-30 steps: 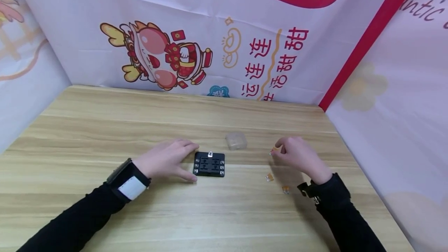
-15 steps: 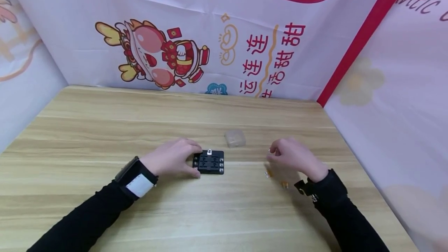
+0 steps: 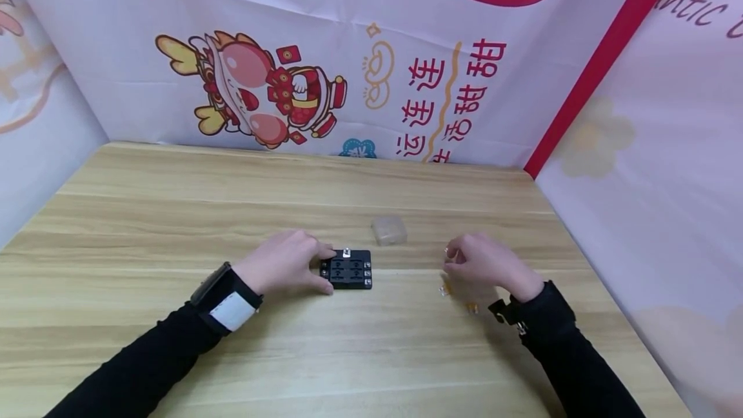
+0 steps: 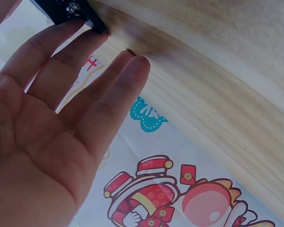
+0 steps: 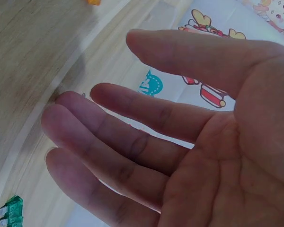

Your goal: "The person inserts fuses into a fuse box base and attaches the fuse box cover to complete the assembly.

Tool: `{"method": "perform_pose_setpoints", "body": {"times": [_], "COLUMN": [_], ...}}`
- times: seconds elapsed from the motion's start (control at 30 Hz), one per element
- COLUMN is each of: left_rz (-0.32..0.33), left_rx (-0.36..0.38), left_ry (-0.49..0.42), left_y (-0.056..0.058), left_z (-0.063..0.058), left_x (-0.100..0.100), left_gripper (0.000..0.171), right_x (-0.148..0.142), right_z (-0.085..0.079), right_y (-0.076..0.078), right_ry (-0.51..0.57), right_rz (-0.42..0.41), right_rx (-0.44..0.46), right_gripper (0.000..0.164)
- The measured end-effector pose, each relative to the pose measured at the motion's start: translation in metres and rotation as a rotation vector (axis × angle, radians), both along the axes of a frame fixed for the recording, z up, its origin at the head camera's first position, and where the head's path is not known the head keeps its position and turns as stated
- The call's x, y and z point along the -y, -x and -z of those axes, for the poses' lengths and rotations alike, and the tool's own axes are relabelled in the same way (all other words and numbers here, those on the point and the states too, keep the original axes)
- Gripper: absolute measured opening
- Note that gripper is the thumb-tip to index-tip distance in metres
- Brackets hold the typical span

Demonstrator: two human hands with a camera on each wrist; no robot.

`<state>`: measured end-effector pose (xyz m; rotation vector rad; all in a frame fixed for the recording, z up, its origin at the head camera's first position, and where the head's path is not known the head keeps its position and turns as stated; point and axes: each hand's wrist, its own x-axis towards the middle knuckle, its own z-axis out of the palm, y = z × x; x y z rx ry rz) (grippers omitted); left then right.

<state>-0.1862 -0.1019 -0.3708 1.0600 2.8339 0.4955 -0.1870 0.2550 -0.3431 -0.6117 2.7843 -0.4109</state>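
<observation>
Your left fingers (image 4: 97, 111) pinched the fuse block (image 3: 347, 273); parted, seemingly empty right fingers (image 5: 85, 135) reached for a blade fuse (image 3: 446, 250), likely needing closing.

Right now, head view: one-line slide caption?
Left hand grips a black block, right hand near two small orange pieces on the wooden table, clear box farther back.

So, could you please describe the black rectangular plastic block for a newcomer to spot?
On the pale wooden table, find the left hand. It holds one end of the black plastic block, whose dark, metal-studded top sets it apart from the translucent plastic box.
</observation>
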Motion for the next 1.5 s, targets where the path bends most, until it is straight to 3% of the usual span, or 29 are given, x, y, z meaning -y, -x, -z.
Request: {"method": "perform_pose_setpoints", "body": {"times": [0.2, 0.47, 0.83, 1.03, 1.5], "left_rz": [0.005, 0.010, 0.016, 0.022, 0.029], "left_rx": [-0.009, -0.022, -0.032, -0.024, -0.044], "left_ry": [0.005, 0.012, 0.027, 0.032, 0.027], "left_y": [-0.0009, -0.0008, -0.0003, 0.0000, 0.0000], "left_z": [-0.0011, -0.0009, -0.0025, -0.0014, -0.0012], "left_x": [-0.0008, -0.0007, -0.0002, 0.0000, -0.0008], "left_gripper": [0.061, 0.063, 0.064, 0.062, 0.061], "right_x": [-0.0027, -0.0042, -0.0023, -0.0025, 0.0018], "right_z": [-0.0015, -0.0013, -0.0022, -0.0001, 0.0044], "right_y": [0.0010, -0.0015, -0.0050, -0.0049, -0.0061], "right_ry": [0.009, -0.046, -0.043, -0.031, -0.065], "right_rz": [-0.063, 0.004, -0.026, -0.059, -0.067], "right_rx": [0.037, 0.053, 0.091, 0.119, 0.086], "right_gripper": [0.004, 0.040, 0.041, 0.031, 0.030]}}
